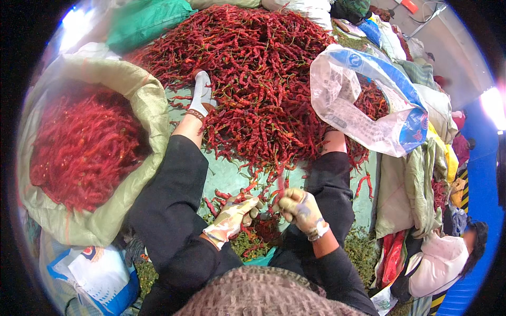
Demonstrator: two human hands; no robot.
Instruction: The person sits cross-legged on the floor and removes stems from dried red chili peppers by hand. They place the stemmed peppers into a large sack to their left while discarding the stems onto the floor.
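Both my hands wear light, patterned work gloves. My left hand [235,217] is closed around a few dried red chili peppers that stick out past its fingers. Beside it, my right hand [302,211] has its fingers curled on a red chili pepper [280,183], blurred at its upper end. A large heap of dried red chili peppers [261,91] with stems spreads between and beyond my legs. Below my hands, greenish stems and scraps [253,243] lie between my thighs, with a few red pieces among them.
A big woven sack [152,85] filled with red chilies stands open at left. At right, a printed white-and-blue plastic sack [336,102] gapes over more chilies. A green sack [150,23] lies behind the heap. Another person [438,260] sits at lower right, near piled sacks.
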